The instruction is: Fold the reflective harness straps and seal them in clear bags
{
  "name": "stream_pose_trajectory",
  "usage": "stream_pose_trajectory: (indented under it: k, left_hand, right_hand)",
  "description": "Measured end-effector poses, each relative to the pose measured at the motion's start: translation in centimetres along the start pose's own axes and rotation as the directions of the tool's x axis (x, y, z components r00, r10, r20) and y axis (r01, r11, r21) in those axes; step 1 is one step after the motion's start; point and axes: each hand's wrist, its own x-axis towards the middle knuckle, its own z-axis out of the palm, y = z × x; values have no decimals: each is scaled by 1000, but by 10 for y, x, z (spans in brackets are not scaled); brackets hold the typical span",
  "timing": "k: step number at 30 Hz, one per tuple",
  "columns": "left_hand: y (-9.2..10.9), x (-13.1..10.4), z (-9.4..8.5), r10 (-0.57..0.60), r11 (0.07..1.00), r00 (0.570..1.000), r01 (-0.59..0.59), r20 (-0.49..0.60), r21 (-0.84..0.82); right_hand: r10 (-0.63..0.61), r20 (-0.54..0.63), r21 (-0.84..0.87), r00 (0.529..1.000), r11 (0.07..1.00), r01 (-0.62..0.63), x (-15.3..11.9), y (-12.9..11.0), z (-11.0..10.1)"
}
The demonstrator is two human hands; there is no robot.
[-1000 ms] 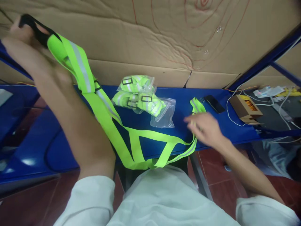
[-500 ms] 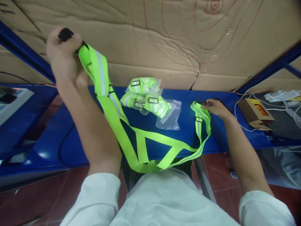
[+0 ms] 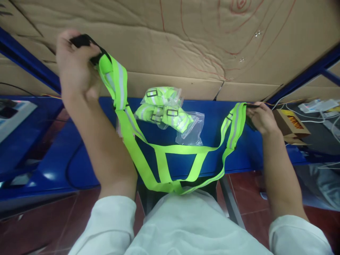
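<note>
Two ends of one neon-green reflective strap harness are in your grip. Your left hand is raised in front of the cardboard wall, fingers clamped around the black end piece of the left strap, so that the green band with its grey stripe falls away from your fist down toward the blue surface. Your right hand sits lower and farther out, above the right part of the surface, fingers pinched shut on the black tip of the other strap, which is folded over just beside your knuckles. Between both hands the harness hangs in a slack V: its crossing bands lie over the front edge of the surface and the lowest loop reaches your white shirt.

Behind the harness, near the wall, lie clear plastic bags of folded green straps, with one flatter bag corner sticking out to the right. Just past your right hand stands a small brown cardboard box with white cables trailing around it. Far left, a white-edged tray shows only partly. Red floor tiles show below the surface.
</note>
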Motion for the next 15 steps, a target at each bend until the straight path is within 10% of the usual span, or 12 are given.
stream_pose_trajectory:
  k: [15]
  left_hand:
    - [-13,11,-16,192,912,975,-221,116,345]
  right_hand:
    - [-192,40,95,981,978,188,-30,-49,10]
